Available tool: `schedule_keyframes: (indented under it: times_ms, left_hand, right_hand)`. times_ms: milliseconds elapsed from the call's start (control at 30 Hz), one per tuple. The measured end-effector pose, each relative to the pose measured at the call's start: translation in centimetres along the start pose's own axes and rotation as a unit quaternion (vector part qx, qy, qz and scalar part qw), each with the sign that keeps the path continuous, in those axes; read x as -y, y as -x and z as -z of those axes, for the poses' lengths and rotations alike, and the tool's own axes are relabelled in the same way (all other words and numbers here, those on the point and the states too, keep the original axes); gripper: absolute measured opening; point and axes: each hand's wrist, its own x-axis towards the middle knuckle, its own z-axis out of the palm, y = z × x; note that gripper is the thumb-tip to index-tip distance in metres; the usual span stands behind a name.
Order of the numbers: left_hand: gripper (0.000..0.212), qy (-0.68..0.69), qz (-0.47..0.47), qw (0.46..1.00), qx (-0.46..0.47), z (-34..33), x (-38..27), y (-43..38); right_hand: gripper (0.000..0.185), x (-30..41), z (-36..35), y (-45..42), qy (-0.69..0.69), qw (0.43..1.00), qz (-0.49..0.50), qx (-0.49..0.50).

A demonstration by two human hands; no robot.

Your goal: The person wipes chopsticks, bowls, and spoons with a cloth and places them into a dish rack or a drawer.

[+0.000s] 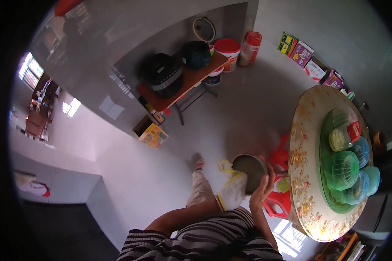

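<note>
A round grey metal pot (pixel 253 168) is held in front of my body, its opening tilted up towards me. My right hand (pixel 264 187) is bare and grips the pot's right side, thumb near the rim. White fabric with yellow trim, a glove or a cloth, covers my left hand (pixel 233 194), which lies against the pot's near left side. Its fingers are hidden, so their grip cannot be made out. More yellow-trimmed white fabric (pixel 224 165) hangs beside the rim on the left. The pot's inside looks dull and dark.
To the right stands a round table (pixel 302 156) with a flowered cover and several plastic baskets (pixel 345 169). Red plastic stools (pixel 277 204) are beneath its edge. Ahead, a low wooden table (pixel 183 93) bears two dark cookers (pixel 160 71). An open cardboard box (pixel 153 135) sits on the floor.
</note>
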Motion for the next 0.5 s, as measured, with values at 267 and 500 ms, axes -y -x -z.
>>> schedule_keyframes:
  times_ms: [267, 500]
  left_hand:
    - [0.018, -0.091, -0.173, 0.974, 0.113, 5.1, 8.7, -8.6]
    - [0.021, 0.222, 0.157, 0.957, 0.105, 8.3, 19.0, -15.1]
  right_hand:
    - [0.055, -1.5, -6.7, -4.9, -0.018, 0.996, -0.074, -0.047]
    - [0.056, -2.2, -9.4, -8.3, 0.138, 0.984, -0.099, -0.052]
